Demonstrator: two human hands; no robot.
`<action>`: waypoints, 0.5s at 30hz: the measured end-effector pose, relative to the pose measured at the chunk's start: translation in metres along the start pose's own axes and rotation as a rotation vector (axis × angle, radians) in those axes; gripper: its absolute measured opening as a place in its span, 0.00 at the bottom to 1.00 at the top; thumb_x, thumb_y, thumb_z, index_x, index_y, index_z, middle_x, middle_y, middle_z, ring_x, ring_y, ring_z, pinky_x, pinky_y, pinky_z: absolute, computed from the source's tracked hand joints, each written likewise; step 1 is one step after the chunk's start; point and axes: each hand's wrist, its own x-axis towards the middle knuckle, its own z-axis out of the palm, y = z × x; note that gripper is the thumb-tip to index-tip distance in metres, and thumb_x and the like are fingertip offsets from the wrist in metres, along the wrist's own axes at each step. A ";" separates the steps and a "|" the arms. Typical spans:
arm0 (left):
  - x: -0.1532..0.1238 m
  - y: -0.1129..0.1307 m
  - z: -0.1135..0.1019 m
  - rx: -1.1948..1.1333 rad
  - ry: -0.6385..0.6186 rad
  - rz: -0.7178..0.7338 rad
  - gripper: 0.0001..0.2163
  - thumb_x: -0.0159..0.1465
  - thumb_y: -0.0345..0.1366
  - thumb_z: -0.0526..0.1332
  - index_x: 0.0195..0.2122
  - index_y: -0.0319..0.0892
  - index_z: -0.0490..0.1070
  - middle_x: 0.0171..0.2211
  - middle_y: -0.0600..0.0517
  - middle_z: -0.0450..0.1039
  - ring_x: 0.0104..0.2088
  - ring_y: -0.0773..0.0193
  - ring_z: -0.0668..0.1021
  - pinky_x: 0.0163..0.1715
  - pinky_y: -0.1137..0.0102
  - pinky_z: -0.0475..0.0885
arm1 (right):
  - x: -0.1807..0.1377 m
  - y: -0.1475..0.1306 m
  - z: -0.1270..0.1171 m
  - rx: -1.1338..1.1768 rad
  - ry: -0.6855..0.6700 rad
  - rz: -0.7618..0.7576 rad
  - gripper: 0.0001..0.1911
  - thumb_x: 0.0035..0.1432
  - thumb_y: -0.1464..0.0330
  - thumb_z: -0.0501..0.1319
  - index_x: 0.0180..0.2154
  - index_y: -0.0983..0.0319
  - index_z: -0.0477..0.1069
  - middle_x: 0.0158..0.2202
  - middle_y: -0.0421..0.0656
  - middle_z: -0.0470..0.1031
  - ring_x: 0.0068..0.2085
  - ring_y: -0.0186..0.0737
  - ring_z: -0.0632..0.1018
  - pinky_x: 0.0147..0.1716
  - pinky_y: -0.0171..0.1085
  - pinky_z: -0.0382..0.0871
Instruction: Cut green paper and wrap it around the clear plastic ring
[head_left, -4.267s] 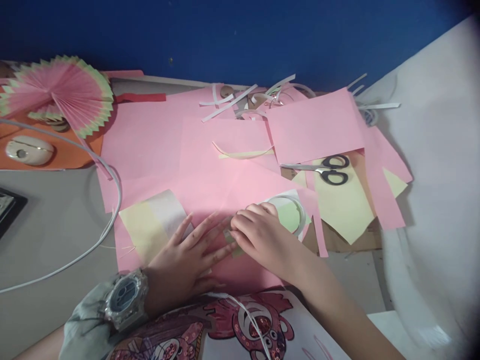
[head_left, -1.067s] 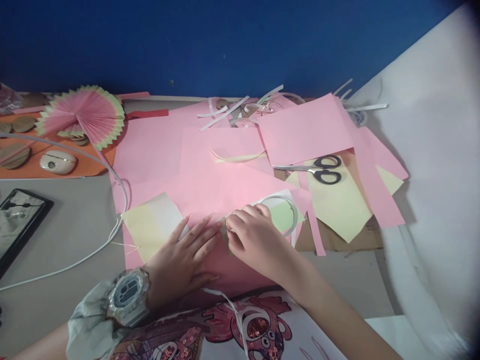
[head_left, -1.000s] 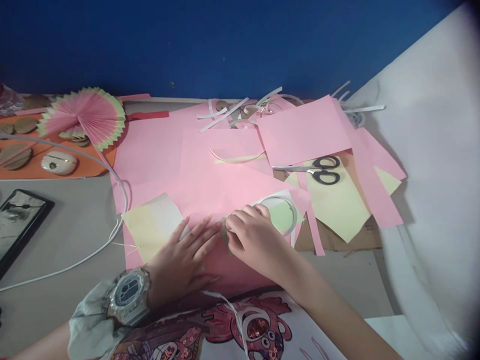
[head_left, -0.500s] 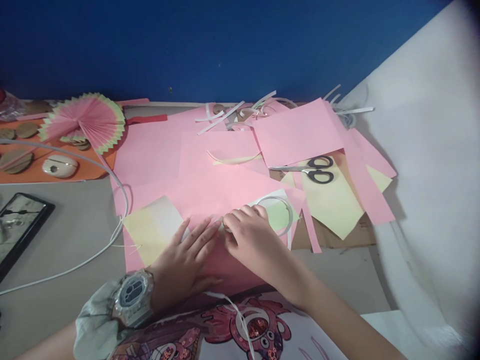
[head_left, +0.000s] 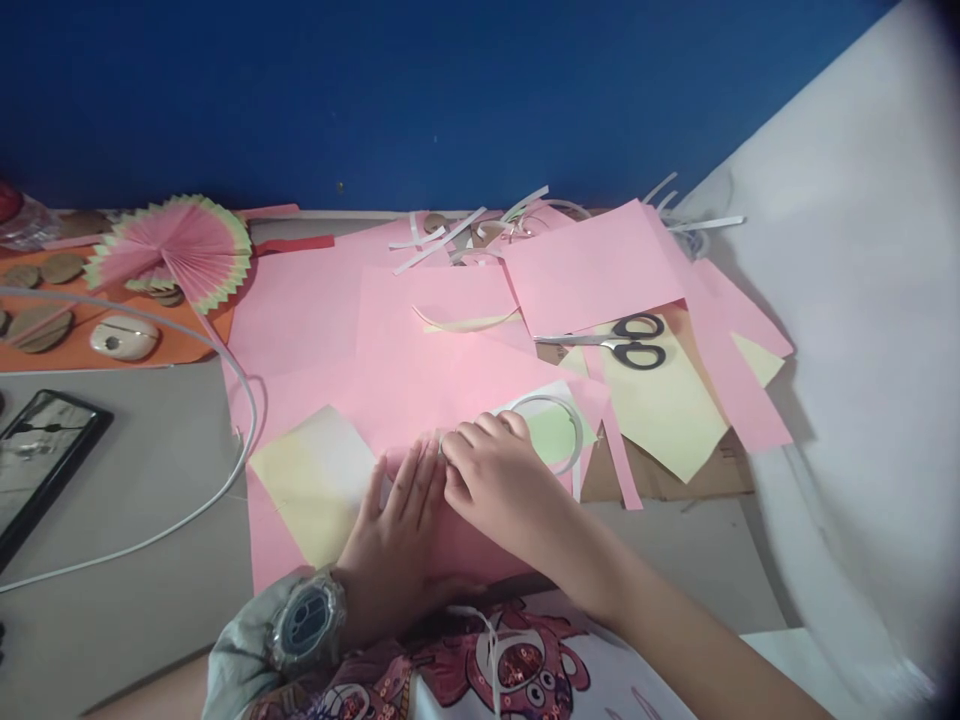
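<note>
My left hand (head_left: pixel 401 535) lies flat, fingers stretched out, on a pink paper sheet (head_left: pixel 420 390) near the table's front edge; a grey watch (head_left: pixel 304 620) is on its wrist. My right hand (head_left: pixel 491 480) rests beside it with fingers curled, pinching a small fold or strip at the sheet's edge; what it grips is too small to name. A pale yellow paper piece (head_left: pixel 311 480) lies just left of my left hand. A white ring of tape (head_left: pixel 555 430) sits right behind my right hand.
Black-handled scissors (head_left: pixel 626 342) lie on yellow and pink papers at the right. A pink pleated paper fan (head_left: pixel 176 245) and wooden discs sit on an orange sheet (head_left: pixel 82 345) far left. A white cable (head_left: pixel 187 500) loops past a black phone (head_left: pixel 41 460).
My left hand has slid right and turned its fingers more upright, close against my right hand. My right hand has barely shifted. The view has moved slightly.
</note>
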 end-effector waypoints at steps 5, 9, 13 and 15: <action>0.003 0.000 -0.008 0.043 -0.063 0.012 0.42 0.58 0.61 0.45 0.61 0.26 0.54 0.63 0.34 0.49 0.65 0.45 0.47 0.61 0.46 0.40 | 0.000 0.002 -0.006 -0.056 -0.007 -0.016 0.03 0.55 0.73 0.54 0.30 0.61 0.65 0.29 0.42 0.71 0.36 0.41 0.67 0.43 0.43 0.54; 0.005 0.000 -0.012 0.049 -0.111 0.016 0.42 0.58 0.60 0.45 0.60 0.24 0.54 0.63 0.33 0.47 0.65 0.45 0.48 0.61 0.45 0.39 | -0.002 0.005 -0.018 -0.096 -0.020 -0.018 0.10 0.59 0.72 0.52 0.27 0.61 0.66 0.27 0.42 0.70 0.35 0.40 0.68 0.46 0.45 0.53; 0.005 0.002 -0.012 0.035 -0.125 0.006 0.43 0.59 0.61 0.44 0.61 0.23 0.51 0.64 0.33 0.43 0.65 0.44 0.48 0.61 0.46 0.39 | -0.009 0.007 -0.028 -0.024 -0.042 0.003 0.13 0.62 0.69 0.51 0.29 0.60 0.70 0.27 0.41 0.72 0.35 0.40 0.69 0.48 0.47 0.52; 0.004 0.002 -0.011 0.031 -0.134 -0.005 0.44 0.58 0.62 0.43 0.61 0.24 0.50 0.64 0.33 0.43 0.65 0.45 0.47 0.61 0.47 0.39 | -0.014 0.007 -0.031 0.029 -0.044 0.018 0.10 0.62 0.68 0.52 0.34 0.58 0.71 0.29 0.40 0.73 0.37 0.41 0.70 0.47 0.47 0.53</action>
